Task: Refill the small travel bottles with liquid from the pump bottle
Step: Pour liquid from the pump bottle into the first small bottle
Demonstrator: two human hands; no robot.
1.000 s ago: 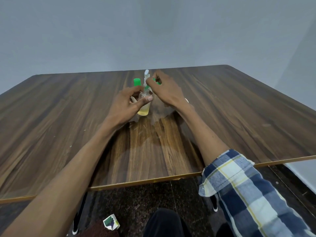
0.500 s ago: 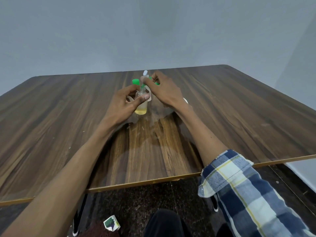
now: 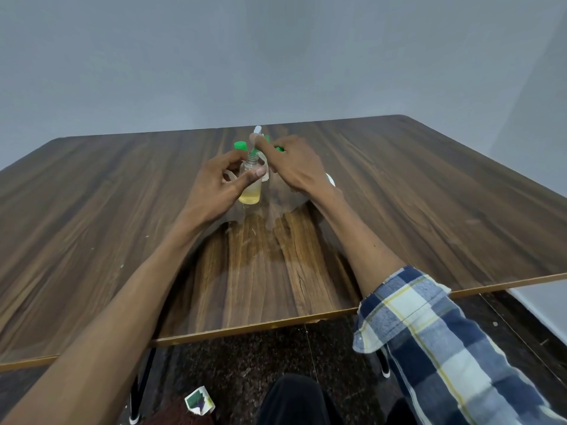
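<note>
Between the left hand's [image 3: 218, 182] thumb and fingers, the small bottle [image 3: 251, 182] stands upright on the table [image 3: 92, 210], mouth up, as before. The right hand [image 3: 296, 165] now pinches the green cap [image 3: 254, 147] higher, just above the mouth.

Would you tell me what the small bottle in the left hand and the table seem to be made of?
Small bottle: likely clear glossy plastic; yellowish liquid shows through its wall. Table: wood-grain laminate or veneer with a slight sheen, pale edge strip.
</note>
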